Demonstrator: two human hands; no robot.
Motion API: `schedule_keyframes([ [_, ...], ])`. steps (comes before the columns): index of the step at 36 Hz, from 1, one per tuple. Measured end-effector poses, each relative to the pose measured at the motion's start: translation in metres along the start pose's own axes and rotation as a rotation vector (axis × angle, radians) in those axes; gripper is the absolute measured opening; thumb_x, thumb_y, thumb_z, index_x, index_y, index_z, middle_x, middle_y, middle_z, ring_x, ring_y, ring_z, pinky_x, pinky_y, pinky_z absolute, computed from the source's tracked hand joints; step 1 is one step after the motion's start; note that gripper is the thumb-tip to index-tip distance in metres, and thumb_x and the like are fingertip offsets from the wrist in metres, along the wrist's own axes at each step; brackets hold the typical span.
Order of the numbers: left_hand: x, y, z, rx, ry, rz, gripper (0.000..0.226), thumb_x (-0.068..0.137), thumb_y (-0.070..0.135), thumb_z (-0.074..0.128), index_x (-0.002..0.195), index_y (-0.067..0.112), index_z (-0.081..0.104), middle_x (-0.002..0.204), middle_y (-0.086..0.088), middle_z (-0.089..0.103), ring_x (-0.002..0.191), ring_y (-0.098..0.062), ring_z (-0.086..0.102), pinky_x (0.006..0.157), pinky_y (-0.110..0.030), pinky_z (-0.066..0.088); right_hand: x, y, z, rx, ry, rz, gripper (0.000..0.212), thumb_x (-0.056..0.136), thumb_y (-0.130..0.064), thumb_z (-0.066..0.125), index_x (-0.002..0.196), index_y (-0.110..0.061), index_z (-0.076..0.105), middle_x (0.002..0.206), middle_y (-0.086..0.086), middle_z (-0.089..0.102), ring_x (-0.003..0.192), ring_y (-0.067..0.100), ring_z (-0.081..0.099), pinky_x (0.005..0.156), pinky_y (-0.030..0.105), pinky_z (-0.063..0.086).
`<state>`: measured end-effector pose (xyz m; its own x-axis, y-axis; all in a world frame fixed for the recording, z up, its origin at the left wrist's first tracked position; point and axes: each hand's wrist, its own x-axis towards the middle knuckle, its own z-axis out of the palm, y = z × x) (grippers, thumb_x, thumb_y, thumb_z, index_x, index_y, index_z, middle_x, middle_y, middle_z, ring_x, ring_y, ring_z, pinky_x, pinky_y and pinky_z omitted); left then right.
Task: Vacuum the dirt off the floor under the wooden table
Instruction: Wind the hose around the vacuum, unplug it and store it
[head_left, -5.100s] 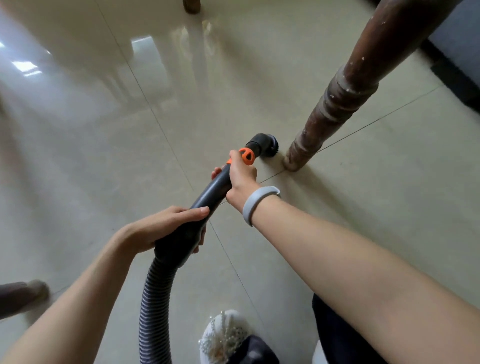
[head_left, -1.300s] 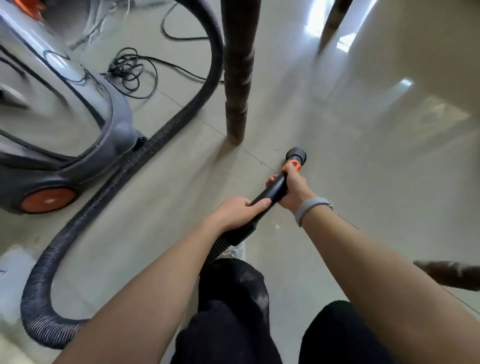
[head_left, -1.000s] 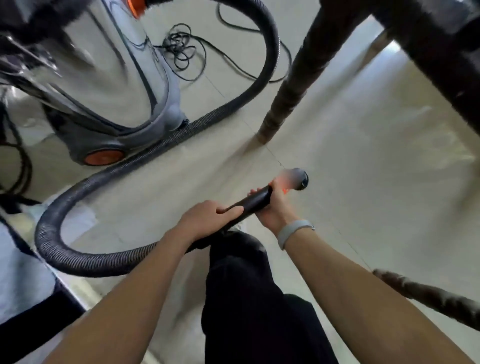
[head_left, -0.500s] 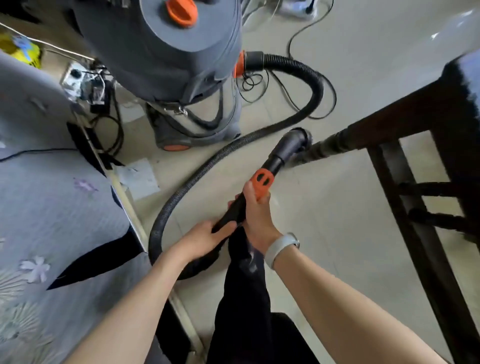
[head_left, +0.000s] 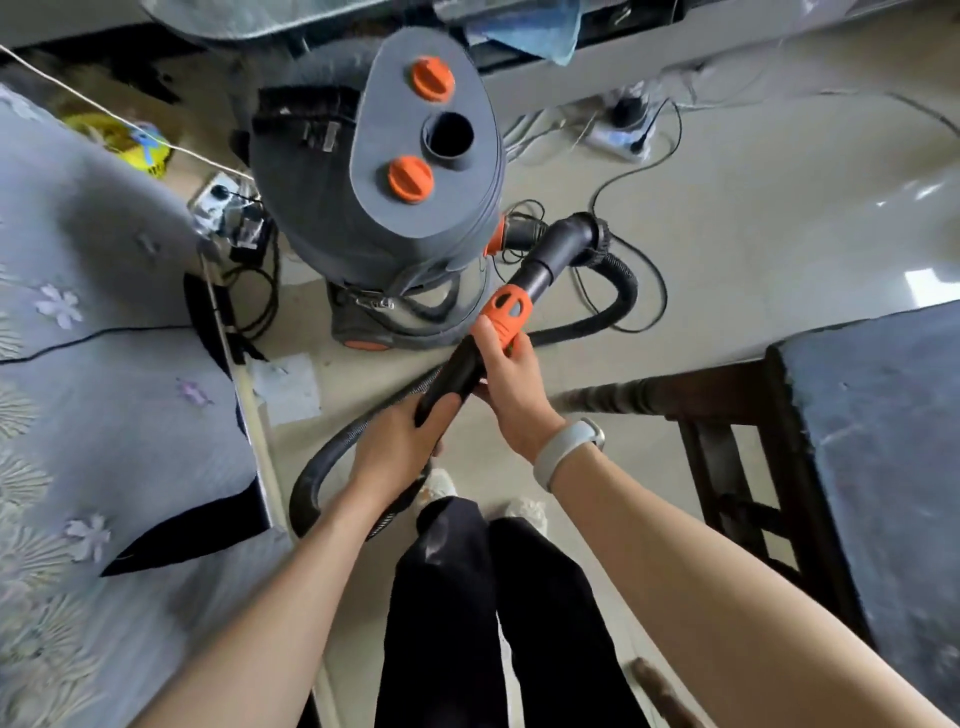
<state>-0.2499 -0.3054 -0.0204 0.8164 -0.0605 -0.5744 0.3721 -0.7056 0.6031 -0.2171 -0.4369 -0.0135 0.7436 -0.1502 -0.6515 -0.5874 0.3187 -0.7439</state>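
Note:
I stand upright, looking down. The black vacuum wand (head_left: 540, 270) with its orange collar (head_left: 506, 309) is lifted off the floor, its round brush nozzle (head_left: 584, 239) pointing away from me. My right hand (head_left: 511, 387) grips the wand just below the collar, thumb on the orange part. My left hand (head_left: 402, 441) grips the wand's lower end where the ribbed hose (head_left: 311, 478) begins. The grey canister vacuum (head_left: 395, 197) with orange knobs stands just beyond the nozzle. The dark wooden table (head_left: 872, 415) is at the right, one turned leg (head_left: 613, 400) reaching toward my right hand.
A bed with a grey flowered cover (head_left: 104, 415) fills the left. Cables and a power strip (head_left: 623, 140) lie on the pale tiled floor (head_left: 753, 234) behind the vacuum. The hose loops on the floor around my feet. A paper scrap (head_left: 288, 387) lies by the bed.
My view has swung from under the table up to standing height. The wand rose off the floor toward the canister. Both hands kept their hold.

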Motion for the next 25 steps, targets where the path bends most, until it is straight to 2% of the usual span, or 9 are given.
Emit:
schedule_keyframes([
  [4,0.010,0.013,-0.010,-0.015,0.079,0.044,0.039,0.096,0.046,0.045,0.071,0.018,0.055,0.059,-0.002,0.065,0.057,-0.020,0.063,0.070,-0.040,0.052,0.007,-0.021,-0.001,-0.059,-0.032,-0.015,0.022,0.095,-0.029,0.055,0.106,-0.010,0.057,0.096,0.010,0.064,0.087,0.023,0.064,0.087,0.048,0.055],
  [7,0.018,0.019,-0.024,-0.086,0.154,0.030,0.042,0.092,0.053,0.047,0.071,0.018,0.056,0.057,0.000,0.064,0.057,-0.021,0.063,0.067,-0.041,0.053,0.015,-0.034,0.005,-0.112,-0.053,-0.047,0.023,0.098,-0.030,0.048,0.105,-0.009,0.055,0.089,0.008,0.061,0.079,0.020,0.062,0.084,0.043,0.054],
  [10,0.033,0.022,-0.048,-0.112,0.229,-0.035,0.048,0.091,0.056,0.046,0.068,0.017,0.060,0.059,0.000,0.065,0.069,-0.027,0.064,0.074,-0.041,0.051,0.030,-0.044,0.017,-0.117,-0.006,-0.062,0.016,0.101,-0.025,0.043,0.100,-0.012,0.052,0.080,0.005,0.060,0.076,0.022,0.059,0.068,0.033,0.050],
  [12,0.045,0.020,-0.069,-0.119,0.273,-0.049,0.059,0.087,0.062,0.045,0.068,0.010,0.063,0.061,-0.003,0.065,0.074,-0.030,0.064,0.077,-0.041,0.050,0.044,-0.049,0.026,-0.204,0.042,-0.107,0.013,0.100,-0.023,0.043,0.098,-0.014,0.051,0.076,0.004,0.060,0.073,0.022,0.058,0.064,0.032,0.048],
  [14,0.058,0.017,-0.091,-0.114,0.294,-0.008,0.063,0.079,0.069,0.039,0.067,0.010,0.061,0.062,-0.005,0.065,0.073,-0.032,0.063,0.074,-0.042,0.051,0.059,-0.054,0.036,-0.320,0.070,-0.160,0.011,0.100,-0.022,0.044,0.094,-0.017,0.052,0.075,0.004,0.060,0.073,0.021,0.057,0.069,0.040,0.049],
  [16,0.070,0.016,-0.115,-0.091,0.313,0.019,0.058,0.074,0.071,0.037,0.065,0.017,0.057,0.065,-0.008,0.066,0.070,-0.033,0.063,0.072,-0.043,0.051,0.078,-0.062,0.046,-0.469,0.098,-0.217,0.012,0.099,-0.023,0.046,0.100,-0.014,0.053,0.082,0.004,0.061,0.078,0.022,0.058,0.078,0.045,0.050],
  [20,0.102,0.010,-0.163,-0.122,0.291,0.086,0.046,0.087,0.057,0.047,0.060,0.020,0.053,0.055,0.002,0.063,0.057,-0.020,0.062,0.064,-0.035,0.049,0.118,-0.081,0.070,-0.845,0.139,-0.340,0.031,0.095,-0.025,0.053,0.122,-0.009,0.051,0.104,0.006,0.057,0.095,0.025,0.057,0.080,0.031,0.043],
  [22,0.117,0.008,-0.181,-0.115,0.283,0.095,0.050,0.085,0.060,0.047,0.060,0.017,0.054,0.052,0.003,0.061,0.054,-0.016,0.061,0.059,-0.030,0.046,0.137,-0.087,0.079,-0.985,0.140,-0.421,0.033,0.093,-0.023,0.056,0.123,-0.009,0.053,0.115,0.013,0.054,0.104,0.029,0.053,0.088,0.033,0.042],
  [25,0.141,0.007,-0.202,-0.091,0.277,0.106,0.060,0.070,0.073,0.034,0.061,0.018,0.055,0.052,0.004,0.061,0.054,-0.012,0.060,0.057,-0.025,0.044,0.157,-0.095,0.091,-1.192,0.137,-0.456,0.029,0.093,-0.017,0.052,0.119,-0.005,0.055,0.117,0.017,0.052,0.110,0.034,0.048,0.091,0.039,0.040],
])
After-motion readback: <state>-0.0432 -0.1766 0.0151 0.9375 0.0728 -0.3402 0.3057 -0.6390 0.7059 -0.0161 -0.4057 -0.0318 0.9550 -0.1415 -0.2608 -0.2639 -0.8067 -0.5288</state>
